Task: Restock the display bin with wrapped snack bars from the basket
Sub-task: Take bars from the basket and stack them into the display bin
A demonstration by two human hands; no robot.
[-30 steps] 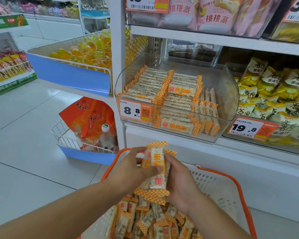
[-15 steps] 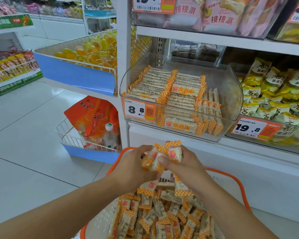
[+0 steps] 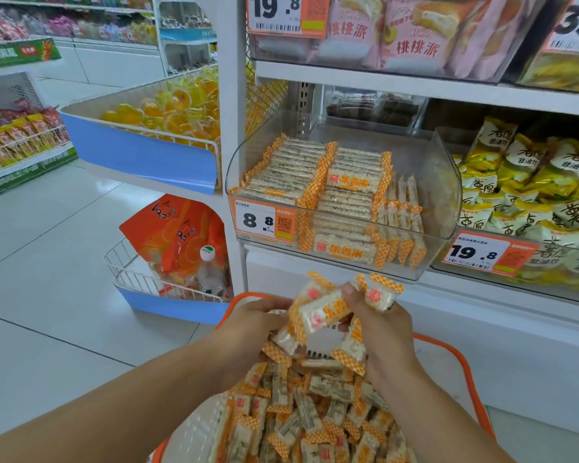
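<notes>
Now the white metal shelving unit [image 3: 415,78] stands over everything, and on it the clear plastic display bin [image 3: 448,182] with the orange price tag is only partly stocked: neat rows of bars fill its left and middle, a few stand on end further right, and the right-hand end looks bare. Below it, the orange-rimmed white plastic basket [image 3: 462,372] is heaped with loose bars, so by my reckoning most of the restocking lies ahead. What has changed in the last second is the bundle itself: a moment ago the handful was held upright as one squared stack between the two hands, low over the basket; now it has risen a little toward the bin's lower edge and fanned apart. The left hand [image 3: 248,332] grips the lower-left bars, the right hand [image 3: 381,329] pinches others with its thumb on top, and the white snack bars with orange chequered wrapper ends [image 3: 328,312] point several ways, one hanging down beneath the right palm. The hands are close together, both clamped on the bundle. To my eye the stack is being reshuffled rather than carried, and it will want squaring again before it can slot beside the tidy rows; loose as it is, a bar might drop back into the heap.
</notes>
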